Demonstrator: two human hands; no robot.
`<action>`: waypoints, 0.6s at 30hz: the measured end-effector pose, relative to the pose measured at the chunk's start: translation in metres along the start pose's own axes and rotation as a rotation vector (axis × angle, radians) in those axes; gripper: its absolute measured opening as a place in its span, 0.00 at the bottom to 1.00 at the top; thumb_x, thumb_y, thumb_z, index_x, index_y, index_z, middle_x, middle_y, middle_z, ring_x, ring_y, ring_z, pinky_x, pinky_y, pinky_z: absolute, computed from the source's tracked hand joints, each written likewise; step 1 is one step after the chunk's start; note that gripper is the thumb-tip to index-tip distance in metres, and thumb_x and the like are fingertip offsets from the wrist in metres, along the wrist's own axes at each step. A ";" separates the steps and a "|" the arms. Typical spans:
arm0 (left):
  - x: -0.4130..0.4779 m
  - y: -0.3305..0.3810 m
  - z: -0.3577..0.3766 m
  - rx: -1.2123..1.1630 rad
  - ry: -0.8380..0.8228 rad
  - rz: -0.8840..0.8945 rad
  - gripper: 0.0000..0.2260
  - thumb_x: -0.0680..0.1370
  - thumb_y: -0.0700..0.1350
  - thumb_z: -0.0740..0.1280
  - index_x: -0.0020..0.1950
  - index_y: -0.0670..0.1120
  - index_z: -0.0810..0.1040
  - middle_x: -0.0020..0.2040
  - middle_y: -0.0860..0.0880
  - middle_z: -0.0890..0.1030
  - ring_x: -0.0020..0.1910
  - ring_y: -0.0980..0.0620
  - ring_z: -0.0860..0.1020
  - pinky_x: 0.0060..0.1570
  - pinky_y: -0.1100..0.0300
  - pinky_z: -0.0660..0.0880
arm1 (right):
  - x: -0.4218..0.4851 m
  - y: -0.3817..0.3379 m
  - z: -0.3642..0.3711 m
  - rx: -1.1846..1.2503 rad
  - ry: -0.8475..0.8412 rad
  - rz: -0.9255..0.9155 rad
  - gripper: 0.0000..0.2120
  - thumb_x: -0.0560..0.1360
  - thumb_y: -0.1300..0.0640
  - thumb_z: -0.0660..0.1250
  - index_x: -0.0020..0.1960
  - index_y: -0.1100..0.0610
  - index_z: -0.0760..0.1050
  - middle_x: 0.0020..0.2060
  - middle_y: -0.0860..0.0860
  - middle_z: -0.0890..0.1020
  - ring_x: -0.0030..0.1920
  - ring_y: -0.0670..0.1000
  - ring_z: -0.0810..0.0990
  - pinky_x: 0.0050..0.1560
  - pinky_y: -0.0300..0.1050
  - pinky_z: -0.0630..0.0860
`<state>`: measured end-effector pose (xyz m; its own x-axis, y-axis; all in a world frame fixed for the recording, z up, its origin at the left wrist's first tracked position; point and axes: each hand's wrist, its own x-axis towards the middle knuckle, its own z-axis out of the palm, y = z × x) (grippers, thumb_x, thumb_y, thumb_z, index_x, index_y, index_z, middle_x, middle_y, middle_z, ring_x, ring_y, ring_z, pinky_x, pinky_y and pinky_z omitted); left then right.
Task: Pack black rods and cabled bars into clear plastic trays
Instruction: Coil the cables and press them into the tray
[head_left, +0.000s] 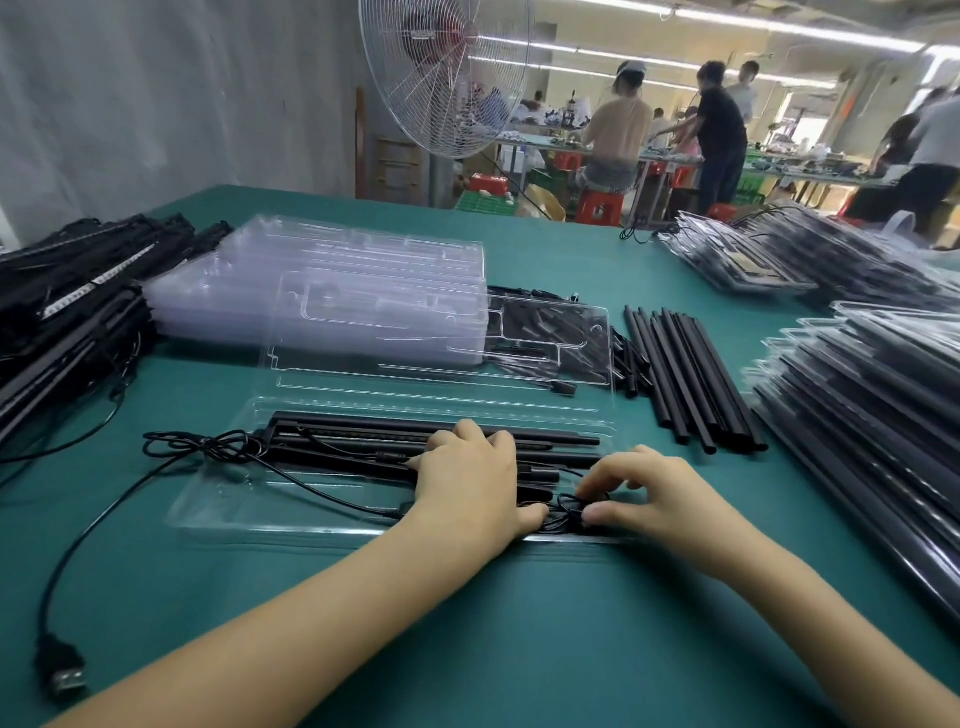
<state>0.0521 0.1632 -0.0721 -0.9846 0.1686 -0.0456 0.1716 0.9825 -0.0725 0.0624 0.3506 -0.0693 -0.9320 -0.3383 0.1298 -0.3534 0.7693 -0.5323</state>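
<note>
tray (218, 514) on desk (519, 649) right before me, bars (337, 441) in it running left-right | left hand (467, 478) flat, pressing bars down | right hand (654, 499) pinching coiled cable (563, 512) at tray's near-right, nearest it | loose rods (685, 374) beyond, right

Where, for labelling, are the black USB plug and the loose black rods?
Black USB plug (60, 667), head view: black housing.
Loose black rods (685, 379), head view: mid-length of the bundle.
</note>
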 end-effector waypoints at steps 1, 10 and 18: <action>0.000 0.001 0.000 0.011 0.004 0.006 0.33 0.74 0.67 0.59 0.66 0.42 0.63 0.62 0.37 0.67 0.59 0.37 0.70 0.57 0.43 0.74 | 0.001 0.000 0.001 0.003 0.009 0.005 0.08 0.68 0.55 0.75 0.41 0.45 0.78 0.39 0.41 0.82 0.47 0.36 0.72 0.46 0.27 0.66; -0.003 -0.004 0.002 0.017 0.044 0.078 0.32 0.75 0.67 0.57 0.70 0.47 0.58 0.61 0.37 0.69 0.58 0.36 0.72 0.55 0.43 0.75 | 0.008 -0.005 0.006 -0.093 0.001 0.035 0.26 0.66 0.57 0.77 0.62 0.49 0.75 0.50 0.43 0.75 0.41 0.40 0.75 0.43 0.23 0.67; -0.002 -0.009 0.010 0.035 0.093 0.149 0.28 0.76 0.68 0.52 0.72 0.55 0.60 0.67 0.46 0.65 0.59 0.39 0.69 0.47 0.51 0.72 | 0.017 -0.008 -0.003 -0.183 -0.148 0.103 0.29 0.67 0.53 0.76 0.66 0.49 0.73 0.45 0.40 0.71 0.41 0.39 0.73 0.46 0.30 0.68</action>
<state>0.0525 0.1529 -0.0814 -0.9467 0.3204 0.0336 0.3154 0.9430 -0.1062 0.0487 0.3402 -0.0602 -0.9468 -0.3183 -0.0480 -0.2784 0.8846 -0.3741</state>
